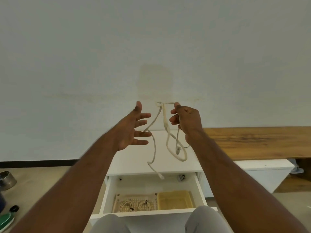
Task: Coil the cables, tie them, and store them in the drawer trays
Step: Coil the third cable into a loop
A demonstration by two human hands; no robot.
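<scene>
A loose white cable (165,121) hangs in the air in front of the wall, its loops and one plug end dangling above the open drawer (151,181). My right hand (186,121) pinches the cable's top strand between thumb and fingers. To the left of the cable, my left hand (134,130) is spread, with a finger touching one hanging strand. In the drawer, a beige perforated tray (117,201) holds two coiled, tied cables (134,206). A yellow tray (175,199) beside it holds nothing.
The drawer belongs to a white cabinet (133,163) against the wall. A wooden bench top (255,142) runs to the right. A metal bowl (6,179) and a green shoe (5,221) lie on the floor at left. My knees (109,223) are below the drawer.
</scene>
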